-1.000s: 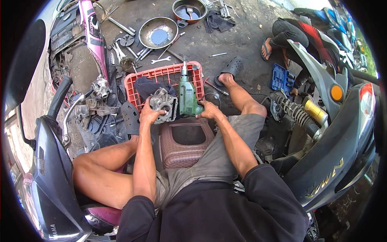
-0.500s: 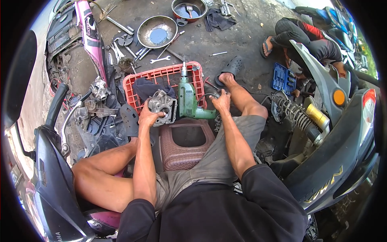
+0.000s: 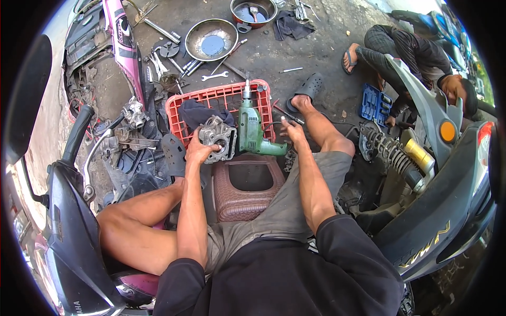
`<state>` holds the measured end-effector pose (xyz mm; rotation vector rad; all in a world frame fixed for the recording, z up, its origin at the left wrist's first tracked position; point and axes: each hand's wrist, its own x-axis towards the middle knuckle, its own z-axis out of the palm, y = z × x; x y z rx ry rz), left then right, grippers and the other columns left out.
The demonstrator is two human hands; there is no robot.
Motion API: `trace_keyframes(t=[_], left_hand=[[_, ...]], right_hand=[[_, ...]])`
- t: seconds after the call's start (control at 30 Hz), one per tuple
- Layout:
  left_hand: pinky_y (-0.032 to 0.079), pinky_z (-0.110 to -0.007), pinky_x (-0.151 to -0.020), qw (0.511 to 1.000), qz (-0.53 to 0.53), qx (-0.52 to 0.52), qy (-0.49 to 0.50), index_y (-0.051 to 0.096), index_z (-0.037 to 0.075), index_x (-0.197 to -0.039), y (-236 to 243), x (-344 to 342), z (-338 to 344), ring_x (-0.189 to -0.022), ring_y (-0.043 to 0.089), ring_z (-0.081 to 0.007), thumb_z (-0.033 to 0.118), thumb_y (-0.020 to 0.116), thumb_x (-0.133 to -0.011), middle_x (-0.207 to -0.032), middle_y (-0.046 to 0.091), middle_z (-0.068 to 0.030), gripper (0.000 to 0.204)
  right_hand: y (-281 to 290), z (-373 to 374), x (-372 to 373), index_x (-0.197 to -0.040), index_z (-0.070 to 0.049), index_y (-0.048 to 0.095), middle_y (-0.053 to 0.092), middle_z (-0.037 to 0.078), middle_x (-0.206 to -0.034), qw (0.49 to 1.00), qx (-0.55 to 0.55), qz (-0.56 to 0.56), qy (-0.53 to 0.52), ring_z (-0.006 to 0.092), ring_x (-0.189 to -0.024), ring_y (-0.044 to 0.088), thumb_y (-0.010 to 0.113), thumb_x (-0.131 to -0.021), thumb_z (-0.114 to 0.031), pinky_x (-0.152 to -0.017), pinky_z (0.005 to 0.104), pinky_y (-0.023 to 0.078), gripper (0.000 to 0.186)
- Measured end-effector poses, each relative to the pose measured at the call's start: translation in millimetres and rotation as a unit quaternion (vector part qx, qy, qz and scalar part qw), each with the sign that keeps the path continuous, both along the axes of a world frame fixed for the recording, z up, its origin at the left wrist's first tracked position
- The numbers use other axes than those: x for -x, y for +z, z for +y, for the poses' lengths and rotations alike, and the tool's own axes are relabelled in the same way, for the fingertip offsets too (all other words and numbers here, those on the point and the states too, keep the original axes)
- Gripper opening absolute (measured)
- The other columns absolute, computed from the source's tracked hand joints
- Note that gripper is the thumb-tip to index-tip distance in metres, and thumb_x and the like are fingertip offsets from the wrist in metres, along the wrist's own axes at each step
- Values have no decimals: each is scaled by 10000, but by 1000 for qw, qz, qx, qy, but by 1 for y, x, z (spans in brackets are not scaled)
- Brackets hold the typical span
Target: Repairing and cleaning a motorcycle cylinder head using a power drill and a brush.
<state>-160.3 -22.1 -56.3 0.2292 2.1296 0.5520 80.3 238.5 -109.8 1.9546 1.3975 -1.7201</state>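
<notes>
My left hand (image 3: 198, 149) is closed around the edge of a grey metal engine cylinder head (image 3: 225, 138), held up beside the drill. A green power drill (image 3: 250, 126) stands upright on a red plastic crate (image 3: 176, 117), its chuck toward the far side and its handle toward my right. To the right of the drill, my right hand (image 3: 293, 130) is lifted with its fingers apart, next to the black cord (image 3: 272, 124). A dark cloth (image 3: 196, 114) lies on the crate behind the cylinder head.
A brown woven-pattern stool (image 3: 243, 203) is between my legs. Beyond the crate are a wrench (image 3: 214, 76) and a metal basin (image 3: 211, 41). Motorcycle parts flank me on both sides. At the right, a person (image 3: 416, 63) crouches by a blue socket case (image 3: 375, 102).
My right hand has let go of the drill cord and its fingers have spread. The cylinder head stays in my left hand. The person at the right has leaned lower.
</notes>
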Motion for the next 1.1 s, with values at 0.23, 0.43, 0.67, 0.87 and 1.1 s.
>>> trace_keyframes(t=[0.23,0.43,0.67,0.87,1.1], left_hand=[[455,-412,-987,1000,2,3,-14,397,224,-1440,3,-4,11,-1187,589,-317,328,889,-511,-1291,612,-145,1057],[461,-412,-977,1000,4,27,-15,392,249,-1445,7,-3,10,-1186,590,-312,340,886,-520,-1290,614,-137,1053],[455,-407,-984,1000,-15,4,-18,376,241,-1456,8,-5,21,-1197,581,-318,351,879,-523,-1305,602,-146,1065],[430,-393,-1021,1000,1,-23,-1,375,179,-1461,0,-4,1,-1233,550,-326,305,879,-544,-1330,581,-158,1054],[413,-361,-1054,1000,-11,-17,-5,349,120,-1475,7,-5,12,-1250,538,-311,252,892,-533,-1353,552,-195,1095]], right_hand=[[-15,18,-7,-1127,-93,619,673,35,-887,999,-38,-12,-3,162,-699,648,691,-875,-381,-635,357,460,389],[-40,40,-13,-1022,-85,654,683,72,-877,990,48,62,-115,191,-689,642,705,-832,-192,-604,381,498,224],[-102,55,-66,-1250,-51,568,656,190,-1129,983,-147,-108,36,294,-1004,645,799,-697,-273,-863,407,508,639],[-95,29,-36,-1303,-60,539,576,243,-1283,947,-218,-154,178,372,-1225,539,838,-650,-397,-1039,433,431,794],[-52,35,-17,-1083,-9,654,663,233,-1105,924,-250,-189,218,366,-1073,628,767,-697,-284,-944,424,490,487]])
